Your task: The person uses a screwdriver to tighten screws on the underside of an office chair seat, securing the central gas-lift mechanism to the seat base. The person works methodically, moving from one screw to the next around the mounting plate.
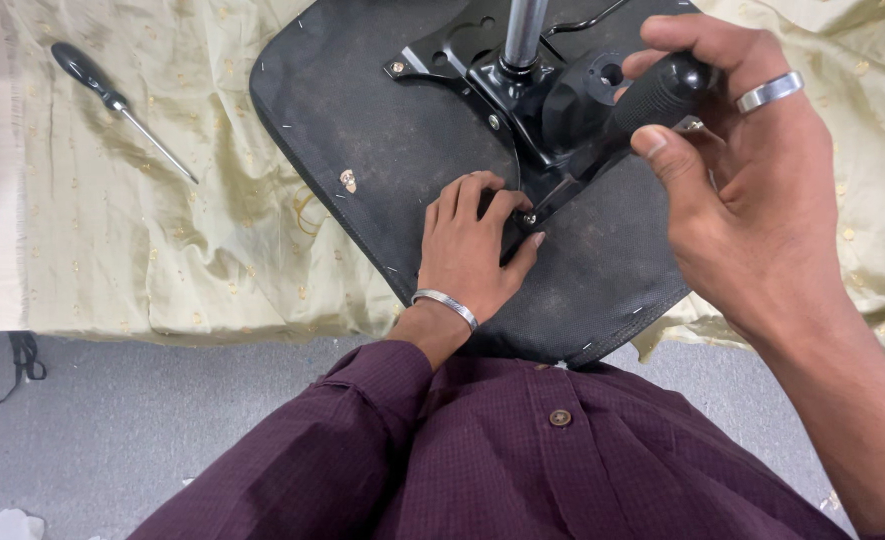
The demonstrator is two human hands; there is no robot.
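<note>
Here the right hand (753, 190) is closed around the black ribbed handle of a screwdriver (653, 100), fingers curled over the top and the thumb pressed along the near side. A silver ring sits on one finger. The tool slants down and to the left from the fist, and its tip meets a screw at the near corner of the black metal plate (503, 90) that is fixed to the seat (393, 150).

The left hand (473, 250) lies flat on the seat just in front of that same corner, fingers bent and close together, their tips pressing at the plate's edge beside the screwdriver tip. It holds nothing that can be seen; a silver bangle circles the wrist. The two hands are near each other, the left in front of the plate, the right above and to the plate's right.

The seat is a dark, dusty fabric underside, lying face down on a pale green cloth (163, 230) that covers the tabletop. A shiny metal post (523, 30) rises from the middle of the plate. Well to the left of the seat, a second screwdriver (118, 105) with a black handle lies loose on the cloth.
</note>
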